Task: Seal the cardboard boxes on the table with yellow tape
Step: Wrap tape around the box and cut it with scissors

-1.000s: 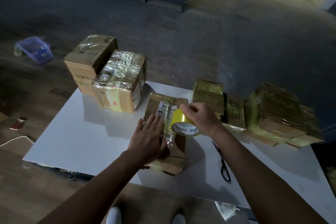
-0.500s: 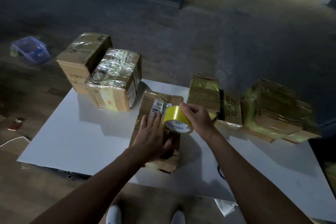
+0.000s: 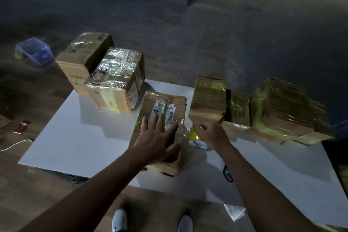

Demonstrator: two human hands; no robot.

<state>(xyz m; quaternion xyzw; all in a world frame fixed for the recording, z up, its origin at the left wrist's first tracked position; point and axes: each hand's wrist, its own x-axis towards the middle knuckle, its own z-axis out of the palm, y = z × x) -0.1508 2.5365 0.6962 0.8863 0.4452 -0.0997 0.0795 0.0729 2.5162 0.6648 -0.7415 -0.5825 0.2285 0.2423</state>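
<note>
A flat cardboard box with a white shipping label lies in the middle of the white table. My left hand presses flat on its top, fingers straight. To the box's right, my right hand grips the yellow tape roll, held low beside the box's right side. A strip of tape runs from the roll onto the box.
Two taped boxes stand at the table's back left. Yellow-taped boxes and flattened cardboard fill the back right. Black scissors lie near my right forearm. A blue plastic tub sits on the floor at left.
My right hand has carried the tape roll from above the box down over its right side. My left hand stays pressed on the box.
</note>
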